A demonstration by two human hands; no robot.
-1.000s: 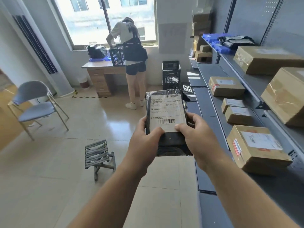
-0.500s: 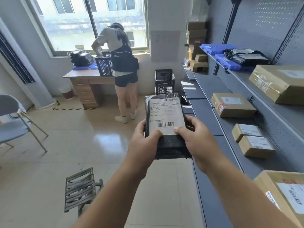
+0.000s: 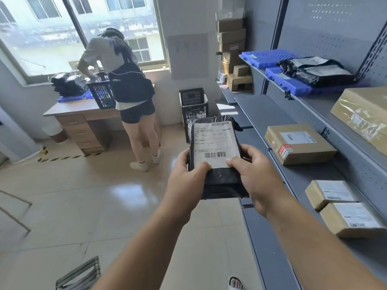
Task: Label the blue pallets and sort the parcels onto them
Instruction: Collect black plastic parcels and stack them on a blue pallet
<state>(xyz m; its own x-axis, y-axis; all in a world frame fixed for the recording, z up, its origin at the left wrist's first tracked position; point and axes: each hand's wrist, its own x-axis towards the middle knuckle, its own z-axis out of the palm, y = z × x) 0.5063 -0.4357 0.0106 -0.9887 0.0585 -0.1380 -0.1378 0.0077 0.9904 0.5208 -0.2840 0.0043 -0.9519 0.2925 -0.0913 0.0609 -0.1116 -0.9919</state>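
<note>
Here, at far left, a person (image 3: 125,80) bends over a black crate (image 3: 100,95) on the table (image 3: 69,109) by the window. In the middle, the left hand (image 3: 186,181) and the right hand (image 3: 258,178) each grip a lower side of a black parcel (image 3: 219,181), thumbs on its white label (image 3: 215,143), holding it above the floor. To the right, cardboard boxes (image 3: 299,143) sit on a grey shelf (image 3: 263,109). On the shelf above lie two blue pallets (image 3: 270,59), the nearer one carrying black bags (image 3: 316,71).

A parcel sorting room is shown: grey metal shelves (image 3: 272,114) are loaded with labelled cardboard boxes (image 3: 299,143) and blue pallets (image 3: 270,58).
</note>
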